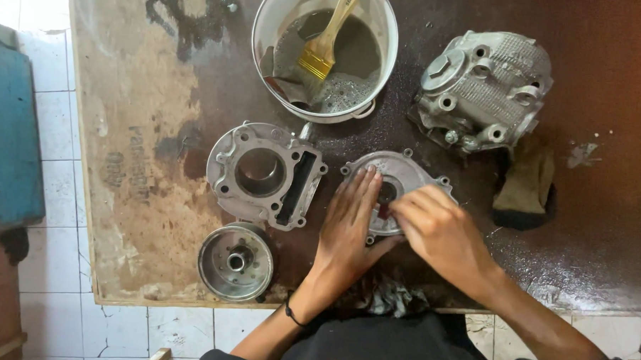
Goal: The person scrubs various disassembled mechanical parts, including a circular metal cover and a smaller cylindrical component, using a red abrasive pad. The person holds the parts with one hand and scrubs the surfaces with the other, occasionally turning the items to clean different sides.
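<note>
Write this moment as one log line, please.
left hand: flat on round metal cover | right hand: fingertips at cover's centre | nearby: cylinder block, brush in bucket

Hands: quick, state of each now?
Left hand: open, flat on the round grey metal engine cover.
Right hand: fingers curled at the cover's centre; anything held cannot be told.

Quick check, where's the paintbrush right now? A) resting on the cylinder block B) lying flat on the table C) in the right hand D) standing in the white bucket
D: the paintbrush stands bristles-down in the murky liquid of the white bucket, its handle leaning on the rim, while the left hand and right hand both rest on the round metal cover.
</note>
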